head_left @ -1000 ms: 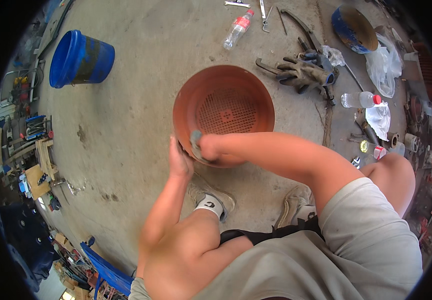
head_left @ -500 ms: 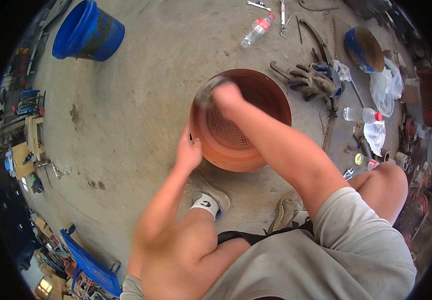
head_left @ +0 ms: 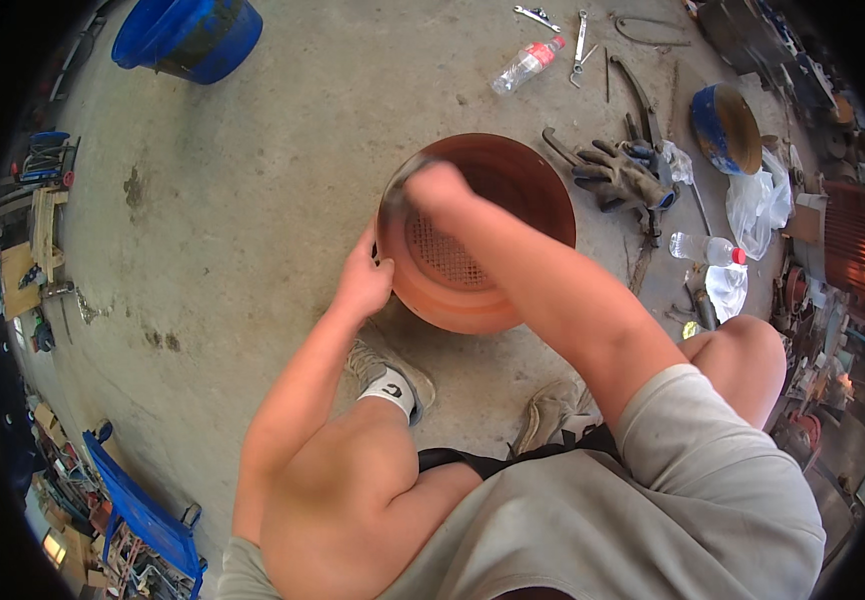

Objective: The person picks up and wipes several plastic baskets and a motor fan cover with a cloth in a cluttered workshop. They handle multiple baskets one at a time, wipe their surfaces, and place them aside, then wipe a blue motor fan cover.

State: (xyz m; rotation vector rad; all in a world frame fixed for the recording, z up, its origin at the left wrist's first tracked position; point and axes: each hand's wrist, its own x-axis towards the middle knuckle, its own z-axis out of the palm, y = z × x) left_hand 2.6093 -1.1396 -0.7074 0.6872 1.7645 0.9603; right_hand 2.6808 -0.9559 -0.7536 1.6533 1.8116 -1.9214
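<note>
Between my feet stands a round reddish-brown drum [head_left: 468, 312] with a perforated bottom [head_left: 443, 255]. My left hand [head_left: 364, 282] grips its left side near the rim, the thumb showing and the other fingers partly hidden behind the wall. My right hand [head_left: 440, 190] reaches across the opening, closed, at the drum's upper left inner wall. Something dark grey [head_left: 399, 196] lies under that hand against the wall; motion blur hides what kind of thing it is.
To the right lie dirty work gloves [head_left: 618, 175], a clear bottle with a red cap [head_left: 705, 248], plastic bags [head_left: 756, 205] and a blue-sided ring-shaped container [head_left: 713, 130]. Farther off are wrenches [head_left: 580, 38] and another bottle [head_left: 528, 66]. A blue bucket [head_left: 193, 45] sits far left.
The view has shifted slightly, so the drum and floor objects sit a little differently in it. My right hand stays at the upper left inner wall, still blurred; my left hand keeps its grip.
</note>
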